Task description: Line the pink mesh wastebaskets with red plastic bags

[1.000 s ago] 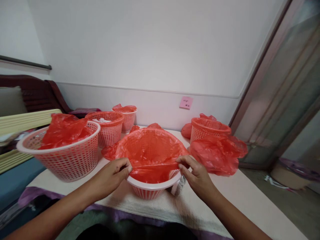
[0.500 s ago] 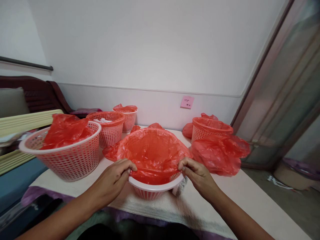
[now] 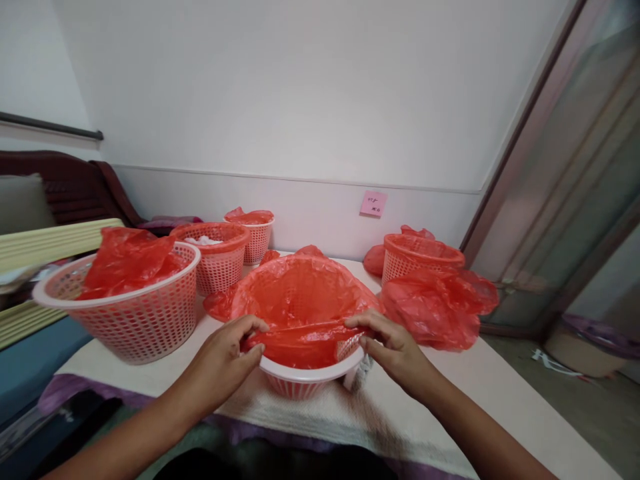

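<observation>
A white perforated plastic basket (image 3: 311,379) stands in front of me, lined with a thin red plastic bag (image 3: 295,287). The bag's front edge is lifted off the rim as a taut band, while its far side is draped over the basket. At the near left of the rim, my left hand (image 3: 227,350) grips that edge, index finger above and thumb lower. On the other side my right hand (image 3: 393,347) holds the same edge in a similar way, its thumb by the white rim. The band of film runs between both hands.
A larger white basket (image 3: 150,327) with loose red film stands at left. Behind it are a red-lined basket (image 3: 220,263) holding something white and a smaller basket (image 3: 257,243). Another lined basket (image 3: 420,257) and a crumpled red bag (image 3: 435,307) sit at right on the table (image 3: 480,407).
Both hands have shifted slightly up and away from me. The bag's front edge has risen off the rim and stretched into a straighter band, and my thumbs have come away from my index fingers.
</observation>
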A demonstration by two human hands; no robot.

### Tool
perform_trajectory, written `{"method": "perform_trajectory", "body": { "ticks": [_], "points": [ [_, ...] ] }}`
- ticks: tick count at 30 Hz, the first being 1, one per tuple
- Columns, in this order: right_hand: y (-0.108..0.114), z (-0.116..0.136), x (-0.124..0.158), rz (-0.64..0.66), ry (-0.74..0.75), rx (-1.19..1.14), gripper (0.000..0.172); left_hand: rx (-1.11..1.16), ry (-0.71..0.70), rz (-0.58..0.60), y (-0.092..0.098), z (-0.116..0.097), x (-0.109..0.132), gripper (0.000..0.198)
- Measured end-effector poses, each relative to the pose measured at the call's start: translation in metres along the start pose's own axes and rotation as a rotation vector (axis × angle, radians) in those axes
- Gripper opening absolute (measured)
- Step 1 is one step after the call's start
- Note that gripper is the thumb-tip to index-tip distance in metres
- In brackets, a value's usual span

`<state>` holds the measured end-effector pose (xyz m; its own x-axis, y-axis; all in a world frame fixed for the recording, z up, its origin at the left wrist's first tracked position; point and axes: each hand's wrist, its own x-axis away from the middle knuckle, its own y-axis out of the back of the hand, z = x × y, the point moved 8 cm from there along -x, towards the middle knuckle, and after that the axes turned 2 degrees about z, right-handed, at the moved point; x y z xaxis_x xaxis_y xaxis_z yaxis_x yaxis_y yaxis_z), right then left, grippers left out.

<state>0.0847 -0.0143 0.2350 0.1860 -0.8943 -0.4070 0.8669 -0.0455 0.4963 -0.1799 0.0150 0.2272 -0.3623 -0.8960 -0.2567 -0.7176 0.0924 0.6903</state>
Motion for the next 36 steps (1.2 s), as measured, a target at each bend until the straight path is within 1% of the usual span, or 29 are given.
{"method": "perform_trajectory", "body": {
  "ticks": [3, 5, 9, 12, 15, 18, 21, 23, 25, 27, 28, 30, 33, 36],
  "points": [
    [-0.002, 0.008, -0.001, 0.026, 0.034, 0.045, 0.019, 0.044, 0.000, -0.001, -0.003, -0.003, -0.002, 0.013],
    [-0.003, 0.009, -0.001, 0.032, 0.023, 0.069, 0.018, 0.046, -0.020, 0.004, -0.004, -0.007, -0.003, 0.013],
    [-0.005, 0.005, 0.000, 0.038, -0.018, 0.133, 0.023, -0.104, -0.079, 0.006, -0.003, -0.015, -0.002, 0.017],
    [-0.008, 0.007, 0.000, 0.041, 0.009, 0.204, 0.027, -0.274, -0.184, 0.006, -0.005, -0.020, 0.000, 0.026],
    [-0.010, 0.011, -0.001, 0.039, 0.039, 0.273, 0.025, -0.390, -0.308, -0.017, -0.008, -0.025, 0.005, 0.033],
    [-0.011, 0.014, 0.000, 0.032, 0.046, 0.299, 0.021, -0.454, -0.404, -0.056, -0.010, -0.029, 0.011, 0.029],
    [-0.010, 0.022, 0.005, 0.023, 0.087, 0.369, 0.023, -0.509, -0.455, -0.069, -0.013, -0.032, 0.017, 0.025],
    [-0.007, 0.032, 0.010, -0.017, 0.158, 0.520, 0.024, -0.521, -0.471, -0.064, -0.014, -0.032, 0.019, 0.024],
    [-0.003, 0.044, 0.016, -0.103, 0.244, 0.683, 0.023, -0.517, -0.476, -0.060, -0.013, -0.032, 0.020, 0.024],
    [-0.002, 0.057, 0.021, -0.169, 0.319, 0.758, 0.021, -0.512, -0.469, -0.054, -0.014, -0.031, 0.019, 0.023],
    [-0.005, 0.062, 0.022, -0.174, 0.345, 0.763, 0.020, -0.515, -0.463, -0.053, -0.015, -0.031, 0.019, 0.023],
    [-0.016, 0.069, 0.020, -0.138, 0.375, 0.752, 0.021, -0.534, -0.453, -0.066, -0.015, -0.031, 0.018, 0.024],
    [-0.039, 0.077, 0.012, -0.091, 0.378, 0.788, 0.031, -0.586, -0.474, -0.128, -0.015, -0.037, 0.018, 0.025],
    [-0.061, 0.085, 0.000, -0.073, 0.402, 0.877, 0.038, -0.637, -0.525, -0.183, -0.015, -0.046, 0.019, 0.023]
  ]
}}
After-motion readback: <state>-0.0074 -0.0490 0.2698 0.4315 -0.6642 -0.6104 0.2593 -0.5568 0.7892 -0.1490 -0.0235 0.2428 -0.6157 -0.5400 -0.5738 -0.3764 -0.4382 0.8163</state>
